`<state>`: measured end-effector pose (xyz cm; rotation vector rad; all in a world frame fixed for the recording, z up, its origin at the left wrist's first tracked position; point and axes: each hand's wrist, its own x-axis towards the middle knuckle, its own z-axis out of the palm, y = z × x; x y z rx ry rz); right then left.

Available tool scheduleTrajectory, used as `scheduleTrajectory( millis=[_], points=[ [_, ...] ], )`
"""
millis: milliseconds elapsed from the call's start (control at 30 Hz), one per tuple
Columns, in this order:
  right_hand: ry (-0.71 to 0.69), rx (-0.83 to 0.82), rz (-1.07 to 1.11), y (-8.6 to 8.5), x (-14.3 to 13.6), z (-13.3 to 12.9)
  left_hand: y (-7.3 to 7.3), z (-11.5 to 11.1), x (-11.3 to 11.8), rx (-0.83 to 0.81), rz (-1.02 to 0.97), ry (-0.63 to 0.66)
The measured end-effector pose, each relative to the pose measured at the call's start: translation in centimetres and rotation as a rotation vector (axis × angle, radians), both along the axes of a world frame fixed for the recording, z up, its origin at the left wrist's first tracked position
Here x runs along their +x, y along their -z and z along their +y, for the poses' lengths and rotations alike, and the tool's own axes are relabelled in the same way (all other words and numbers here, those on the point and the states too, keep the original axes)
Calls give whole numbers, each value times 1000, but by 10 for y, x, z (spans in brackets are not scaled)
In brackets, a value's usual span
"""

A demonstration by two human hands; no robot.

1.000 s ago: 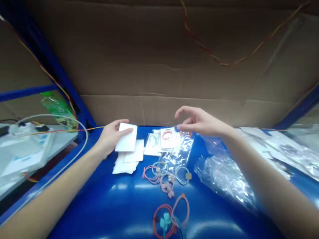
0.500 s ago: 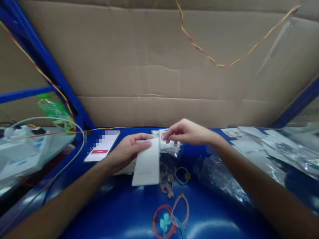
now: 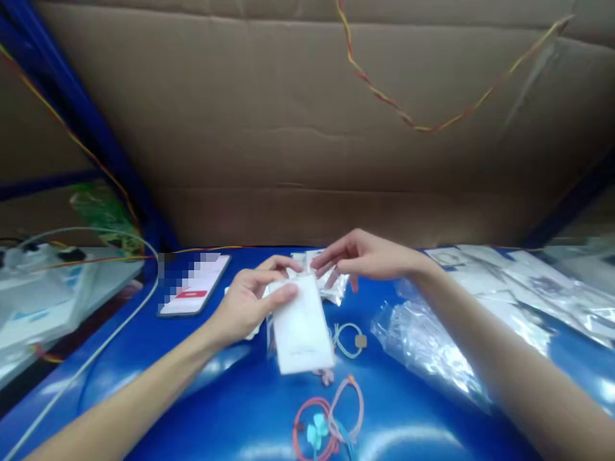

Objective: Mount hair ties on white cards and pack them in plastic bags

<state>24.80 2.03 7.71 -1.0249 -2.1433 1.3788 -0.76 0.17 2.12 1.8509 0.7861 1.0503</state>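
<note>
My left hand (image 3: 259,291) pinches a white card (image 3: 302,330) near its top, thumb in front and fingers behind. The card tilts over the blue table, and a clear film edge seems to show along its left side. Just beyond the card's top edge is my right hand (image 3: 358,256), its fingers bent but apart. Its fingertips are close to the card's top corner; whether they touch it I cannot tell. Behind them lies a shiny plastic packet (image 3: 336,291). Near the card are a pale hair tie with a tan square (image 3: 360,341), a pink hair tie (image 3: 361,410) and a red one (image 3: 296,422).
A phone (image 3: 195,291) lies at the left. Clear plastic bags (image 3: 427,346) spread to the right, with flat white packets (image 3: 480,269) beyond. A white cable (image 3: 120,326) runs along the left side. Cardboard (image 3: 288,128) stands at the back, with a twisted wire (image 3: 418,128) across it.
The card has shifted slightly right and towards me, tilting the other way, and now covers some hair ties. My right hand's fingers have spread away from the packet.
</note>
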Motion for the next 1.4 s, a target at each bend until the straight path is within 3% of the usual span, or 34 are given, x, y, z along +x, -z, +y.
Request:
scheduleTrajectory(
  millis=[167, 333, 533, 633, 800, 967, 1133, 1233, 1400],
  points=[
    [-89, -86, 67, -6, -4, -8, 7, 2, 3, -25, -33, -112],
    [-21, 125, -17, -6, -13, -17, 14, 3, 6, -97, -47, -107],
    [234, 164, 61, -2, -19, -17, 24, 3, 1, -88, -158, 115],
    [345, 156, 153, 0, -20, -14, 21, -1, -2, 134, -7, 125],
    [428, 53, 272, 7, -23, -11, 18, -10, 0, 575, 366, -77],
    [456, -41, 356, 10, -32, -15, 25, -10, 3, 717, 401, -245],
    [444, -52, 326, 9, -36, -18, 24, -9, 1, 804, 357, -296],
    [442, -14, 277, 2, -28, -16, 20, -11, 4, 702, 273, -342],
    [504, 101, 354, -18, 0, -12, 10, -8, 7, 279, 102, -449]
  ],
)
